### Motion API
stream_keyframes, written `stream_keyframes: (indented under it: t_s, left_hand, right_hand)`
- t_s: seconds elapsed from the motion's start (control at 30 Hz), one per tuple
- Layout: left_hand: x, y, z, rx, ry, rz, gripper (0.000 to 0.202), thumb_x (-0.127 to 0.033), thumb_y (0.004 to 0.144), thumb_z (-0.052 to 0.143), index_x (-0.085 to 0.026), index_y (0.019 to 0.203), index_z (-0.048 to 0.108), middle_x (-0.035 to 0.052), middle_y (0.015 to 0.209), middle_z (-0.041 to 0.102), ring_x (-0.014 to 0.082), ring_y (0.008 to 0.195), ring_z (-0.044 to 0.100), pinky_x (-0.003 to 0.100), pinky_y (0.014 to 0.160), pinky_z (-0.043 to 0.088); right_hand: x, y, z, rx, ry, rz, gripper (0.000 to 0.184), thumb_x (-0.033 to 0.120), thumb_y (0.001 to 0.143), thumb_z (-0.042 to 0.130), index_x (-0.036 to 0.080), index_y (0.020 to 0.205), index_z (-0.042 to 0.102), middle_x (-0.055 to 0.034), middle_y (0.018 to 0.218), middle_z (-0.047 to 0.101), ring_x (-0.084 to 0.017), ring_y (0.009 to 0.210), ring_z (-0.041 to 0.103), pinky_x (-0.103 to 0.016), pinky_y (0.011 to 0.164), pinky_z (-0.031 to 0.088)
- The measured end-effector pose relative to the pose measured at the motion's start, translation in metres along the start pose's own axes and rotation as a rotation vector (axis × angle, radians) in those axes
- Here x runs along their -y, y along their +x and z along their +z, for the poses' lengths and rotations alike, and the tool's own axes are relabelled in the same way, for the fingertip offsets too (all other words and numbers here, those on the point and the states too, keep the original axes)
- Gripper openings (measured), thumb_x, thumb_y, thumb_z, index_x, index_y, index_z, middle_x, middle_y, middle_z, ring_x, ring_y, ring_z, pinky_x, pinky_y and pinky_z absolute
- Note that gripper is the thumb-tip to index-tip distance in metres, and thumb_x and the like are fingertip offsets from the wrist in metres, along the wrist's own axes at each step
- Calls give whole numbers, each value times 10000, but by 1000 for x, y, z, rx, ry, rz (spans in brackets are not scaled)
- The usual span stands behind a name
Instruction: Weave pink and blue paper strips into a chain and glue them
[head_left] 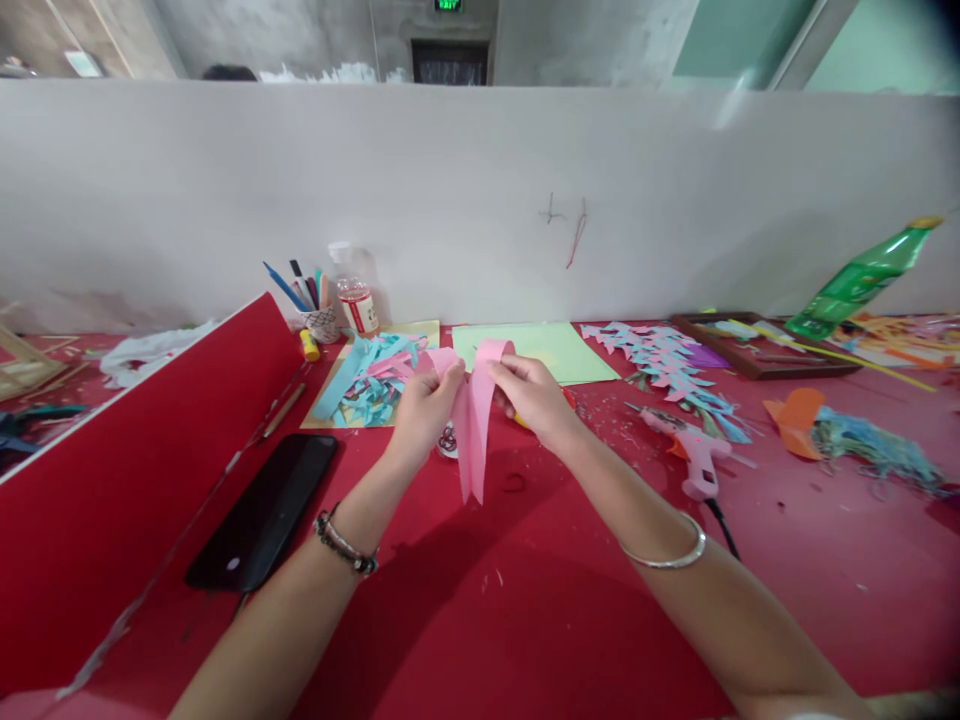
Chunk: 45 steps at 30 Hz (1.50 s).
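A pink paper strip (472, 440), creased down its length, hangs between my hands above the red table (480, 620). My left hand (426, 410) pinches its left side between thumb and fingers. On the other side my right hand (536, 398) grips the strip, whose top curls over near the fingertips. Behind my left hand lies a heap of blue and pink paper scraps (375, 380) on a yellowish sheet. A pale green sheet (540, 350) lies flat behind both hands. Something with red and yellow parts is mostly hidden by my right hand.
To the right lie a pink glue gun (697, 455), a fringed paper garland (660, 365), an orange piece with blue-green threads (862, 440) and a tilted green bottle (862, 285). At left are a black phone (266, 510), a red divider (150, 480), a pen cup (321, 323) and a clear bottle (355, 295).
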<state>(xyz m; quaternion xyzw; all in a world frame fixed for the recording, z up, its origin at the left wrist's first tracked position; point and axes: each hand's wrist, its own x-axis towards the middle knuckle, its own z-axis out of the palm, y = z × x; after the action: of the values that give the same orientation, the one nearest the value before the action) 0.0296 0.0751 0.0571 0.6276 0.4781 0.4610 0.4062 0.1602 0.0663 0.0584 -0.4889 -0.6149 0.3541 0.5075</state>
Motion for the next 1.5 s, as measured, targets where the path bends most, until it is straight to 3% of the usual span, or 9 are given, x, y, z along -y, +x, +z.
stream_keyframes:
  t_s: [0.13,0.37,0.53,0.63,0.83,0.97,1.17,1.37,1.5]
  left_hand:
    - [-2,-1,-1,88,95,59,400,-442,732,450,-171,468,321,-62,437,263,56,400,255,204,392,173]
    - [-3,1,-3,-36,223,124,431,-405,754,421,-178,436,240,-63,410,217,50,385,195,217,387,126]
    - [-3,1,-3,-5,99,82,423,-445,755,410,-177,453,284,-59,427,256,54,393,232,207,388,165]
    - [-4,-1,-2,63,154,97,397,-440,732,441,-171,465,321,-58,437,262,59,410,251,203,397,165]
    - [-4,-1,-2,-28,207,156,391,-374,730,439,-176,447,255,-58,427,221,56,408,213,218,400,123]
    - [-3,1,-3,-40,153,116,411,-411,749,422,-174,446,279,-57,424,237,56,401,221,217,395,134]
    - [-6,-3,-1,71,151,100,388,-424,740,434,-171,468,320,-58,428,270,54,394,257,198,387,173]
    - [-6,-1,-2,-32,220,147,399,-364,741,437,-173,435,266,-58,411,233,53,395,219,214,389,131]
    - [-4,1,-3,-55,197,125,422,-412,767,403,-170,441,285,-55,418,244,55,400,233,212,392,144]
  right_hand:
    - [3,0,-1,-43,12,0,322,402,778,418,193,543,351,65,440,345,-56,382,322,-205,401,245]
    - [6,-4,1,-7,-250,-137,358,363,777,419,191,504,262,58,469,250,-66,444,276,-223,428,197]
    - [5,-2,0,-51,-144,-46,327,376,786,395,197,525,312,63,440,273,-68,409,292,-222,417,210]
    - [6,-2,-1,-90,-76,-25,341,402,788,394,200,529,302,69,441,257,-65,400,283,-218,412,218]
    - [8,-4,0,-36,-219,-131,370,404,775,424,196,514,263,59,481,231,-69,451,262,-225,432,202]
    - [6,-3,1,-57,-225,-101,361,383,785,407,198,511,261,58,467,234,-70,439,277,-227,427,203]
    - [4,-2,0,-117,-89,-65,371,433,787,405,203,529,270,69,439,241,-65,399,277,-215,404,208]
    - [8,-4,0,2,-170,-75,366,442,769,433,196,529,308,62,452,275,-67,423,293,-215,409,211]
    - [6,-3,1,-37,-193,-89,359,411,784,414,194,519,306,55,455,287,-71,433,306,-221,421,219]
